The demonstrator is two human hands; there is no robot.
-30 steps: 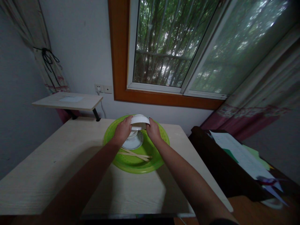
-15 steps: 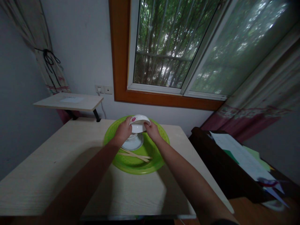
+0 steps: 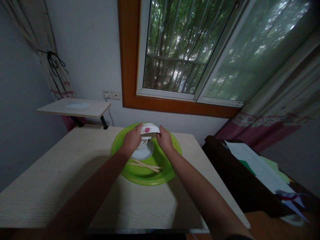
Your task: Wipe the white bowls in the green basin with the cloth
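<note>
A white bowl with a pink flower [image 3: 150, 128] is held up and tilted above a green plastic basin [image 3: 147, 181]. My left hand [image 3: 133, 138] grips its left side, and my right hand [image 3: 164, 139] grips the right side. Under it, inside the basin, sits a white plate [image 3: 144, 154] with other white dishware [image 3: 142, 143] on top, partly covered by the bowl and my left hand. Several light wooden chopsticks [image 3: 146, 165] lie crossed in the front of the basin.
The basin stands on a pale wooden table [image 3: 75, 186]. A small raised shelf [image 3: 75, 107] with a paper on it rises at the back left. Behind are a wall socket [image 3: 106, 94] and a window [image 3: 185, 50]. Papers [image 3: 257, 163] lie on a dark surface at the right.
The bowl has turned in my hands: its inside faced me before, and now its flowered outer side shows. Both hands stay on it above the basin.
</note>
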